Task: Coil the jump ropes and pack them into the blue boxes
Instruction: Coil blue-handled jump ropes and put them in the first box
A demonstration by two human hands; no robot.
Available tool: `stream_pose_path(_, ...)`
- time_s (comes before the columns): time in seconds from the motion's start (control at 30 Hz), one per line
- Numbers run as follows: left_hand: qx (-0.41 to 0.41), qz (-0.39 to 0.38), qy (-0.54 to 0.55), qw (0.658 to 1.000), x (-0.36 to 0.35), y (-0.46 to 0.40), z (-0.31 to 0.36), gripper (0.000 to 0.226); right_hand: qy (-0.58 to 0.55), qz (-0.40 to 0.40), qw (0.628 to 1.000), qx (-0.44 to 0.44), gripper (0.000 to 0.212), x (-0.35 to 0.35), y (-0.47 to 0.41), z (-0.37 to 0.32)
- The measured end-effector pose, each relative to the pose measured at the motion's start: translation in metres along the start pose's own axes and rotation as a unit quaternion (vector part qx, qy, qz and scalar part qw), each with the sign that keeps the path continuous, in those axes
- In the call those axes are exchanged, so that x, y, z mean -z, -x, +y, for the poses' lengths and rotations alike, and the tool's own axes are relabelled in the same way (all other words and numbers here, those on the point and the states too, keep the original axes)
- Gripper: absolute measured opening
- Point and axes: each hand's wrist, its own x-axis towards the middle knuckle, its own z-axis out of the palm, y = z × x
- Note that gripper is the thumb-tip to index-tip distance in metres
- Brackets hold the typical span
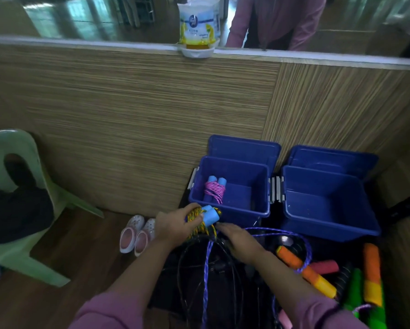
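- The left hand [173,225] grips a coiled yellow-and-blue jump rope [205,218] with light blue handles, just in front of the left blue box [230,186].
- The right hand [240,241] lies relaxed, fingers straight, on the loose black ropes [213,269].
- A coiled pink rope [214,189] sits inside the left box.
- The right blue box [327,203] stands beside it.

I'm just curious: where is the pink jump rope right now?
In the head view, the coiled pink jump rope lies inside the left blue box, against its left wall, just beyond the left hand.

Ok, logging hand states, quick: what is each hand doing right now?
Left hand: grips the coiled yellow-and-blue jump rope.
Right hand: open, fingers straight, reaching toward that rope; holding nothing visible.
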Motion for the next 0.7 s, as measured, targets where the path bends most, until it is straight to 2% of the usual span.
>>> stream_pose_path(0.07, 0.001, 0.004, 0.002, 1.0, 0.001, 0.0, -0.002, 0.079, -0.001, -0.01, 1.0, 0.001, 0.052, -0.007, -0.01, -0.004)
stream_pose_path(0.2, 0.016, 0.003, 0.018, 1.0, 0.0, -0.002, -0.007, 0.079, 0.101, 0.018, 0.995, 0.008, 0.031, -0.001, -0.012, -0.004)
stream_pose_path(0.3, 0.033, 0.003, 0.042, 0.999, -0.004, -0.003, -0.016, 0.073, 0.06, 0.087, 0.994, -0.014, 0.026, 0.006, -0.002, 0.013)
stream_pose_path(0.37, 0.035, 0.004, 0.054, 0.998, -0.007, -0.003, -0.02, 0.071, 0.024, 0.16, 0.985, -0.063, 0.019, 0.014, 0.013, 0.032)
stream_pose_path(0.43, 0.033, 0.007, 0.055, 0.998, -0.011, -0.002, -0.022, 0.069, -0.015, 0.244, 0.96, -0.14, 0.015, 0.028, 0.032, 0.051)
stream_pose_path(0.5, 0.031, 0.008, 0.066, 0.997, -0.014, -0.002, -0.024, 0.068, -0.035, 0.327, 0.919, -0.219, 0.016, 0.042, 0.052, 0.07)
stream_pose_path(0.57, 0.021, -0.001, 0.064, 0.998, -0.013, -0.002, -0.022, 0.069, -0.033, 0.387, 0.88, -0.275, 0.03, 0.055, 0.071, 0.086)
stream_pose_path(0.63, 0.008, -0.002, 0.038, 0.999, -0.012, -0.002, -0.018, 0.066, -0.028, 0.433, 0.846, -0.31, 0.047, 0.065, 0.089, 0.102)
stream_pose_path(0.7, -0.004, 0.008, 0.02, 1.0, -0.011, -0.004, -0.014, 0.071, -0.017, 0.426, 0.832, -0.355, 0.046, 0.071, 0.101, 0.112)
